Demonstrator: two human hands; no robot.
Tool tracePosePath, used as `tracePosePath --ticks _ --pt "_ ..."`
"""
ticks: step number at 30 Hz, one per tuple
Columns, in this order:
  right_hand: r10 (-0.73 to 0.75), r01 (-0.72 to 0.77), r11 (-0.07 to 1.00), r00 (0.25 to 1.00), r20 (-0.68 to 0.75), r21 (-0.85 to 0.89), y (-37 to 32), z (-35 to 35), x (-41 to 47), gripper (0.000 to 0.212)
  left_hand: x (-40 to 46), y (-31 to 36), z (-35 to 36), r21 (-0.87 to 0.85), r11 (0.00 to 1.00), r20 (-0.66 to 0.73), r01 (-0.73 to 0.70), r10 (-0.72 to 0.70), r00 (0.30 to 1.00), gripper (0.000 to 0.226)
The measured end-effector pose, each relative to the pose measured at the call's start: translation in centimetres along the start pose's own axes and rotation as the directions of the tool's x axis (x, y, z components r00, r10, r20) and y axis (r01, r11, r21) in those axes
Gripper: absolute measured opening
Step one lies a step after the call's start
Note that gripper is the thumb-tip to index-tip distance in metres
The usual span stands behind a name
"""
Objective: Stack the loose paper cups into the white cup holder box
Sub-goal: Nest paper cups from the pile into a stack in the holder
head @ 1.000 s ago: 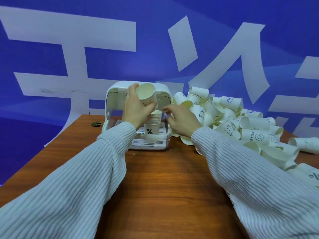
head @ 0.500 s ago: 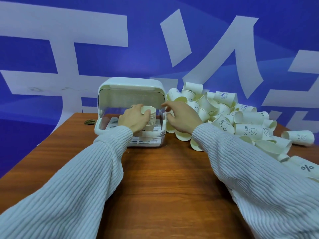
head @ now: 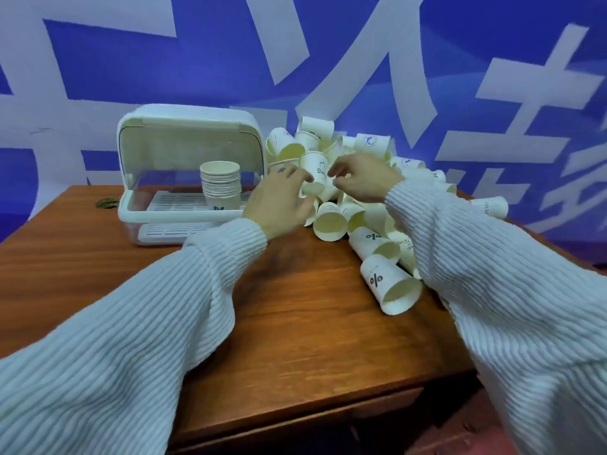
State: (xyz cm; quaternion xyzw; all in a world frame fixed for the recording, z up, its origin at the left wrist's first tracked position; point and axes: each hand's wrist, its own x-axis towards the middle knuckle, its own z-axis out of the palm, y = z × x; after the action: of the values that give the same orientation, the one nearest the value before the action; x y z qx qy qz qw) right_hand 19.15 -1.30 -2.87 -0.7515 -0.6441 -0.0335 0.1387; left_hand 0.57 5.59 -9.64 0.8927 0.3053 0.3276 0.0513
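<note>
The white cup holder box [head: 131, 205] stands at the back left of the table with its lid raised. A nested stack of paper cups [head: 220, 185] stands upright on its slatted tray. To the right of the box lies a big pile of loose paper cups [head: 368, 238]. One printed paper cup [head: 316, 174] is upright between my hands at the pile's near-left side. My left hand [head: 279, 201] grips its lower part with fingers and thumb. My right hand [head: 361, 178] has curled fingertips on the cup's right side.
The wooden table [head: 295, 323] has its front edge near me, and a round cable hole [head: 106, 202] lies left of the box. A cup with a percent sign [head: 389, 285] lies on its side nearest me. A blue and white banner [head: 427, 77] stands close behind.
My left hand has let go of the stack in the box and moved right to the pile. Both hands have come together on one loose cup. The view has shifted right.
</note>
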Motion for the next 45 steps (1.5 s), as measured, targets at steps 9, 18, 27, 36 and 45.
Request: tracePosePath --ticks 9,18,27,36,45 --pt "-0.079 0.126 0.963 0.977 0.198 -0.238 4.6 -3.3 -8.7 0.031 -2.2 5.4 4.8 0.001 0.912 0.306 -0.41 0.39 0.868 0.065" --pt "-0.082 0.099 0.904 0.995 0.06 -0.415 7.0 -1.2 -8.5 0.059 -4.8 8.3 6.0 0.021 0.787 0.385 -0.616 0.562 0.732 0.093" --pt "-0.229 0.131 0.854 0.964 -0.138 -0.503 7.4 0.2 -7.8 0.027 -5.5 7.1 5.4 0.041 0.779 0.279 -0.625 0.592 0.756 0.07" --pt "-0.27 0.089 0.921 0.849 -0.454 -0.38 6.0 -0.7 -6.7 0.02 -5.8 4.3 1.4 -0.041 0.907 0.096 -0.419 0.421 0.902 0.073" --pt "0.071 0.097 0.964 0.802 -0.592 0.247 -1.5 0.6 -1.9 0.017 -5.7 -1.9 -4.6 -0.318 0.948 -0.303 0.031 -0.132 0.944 0.087"
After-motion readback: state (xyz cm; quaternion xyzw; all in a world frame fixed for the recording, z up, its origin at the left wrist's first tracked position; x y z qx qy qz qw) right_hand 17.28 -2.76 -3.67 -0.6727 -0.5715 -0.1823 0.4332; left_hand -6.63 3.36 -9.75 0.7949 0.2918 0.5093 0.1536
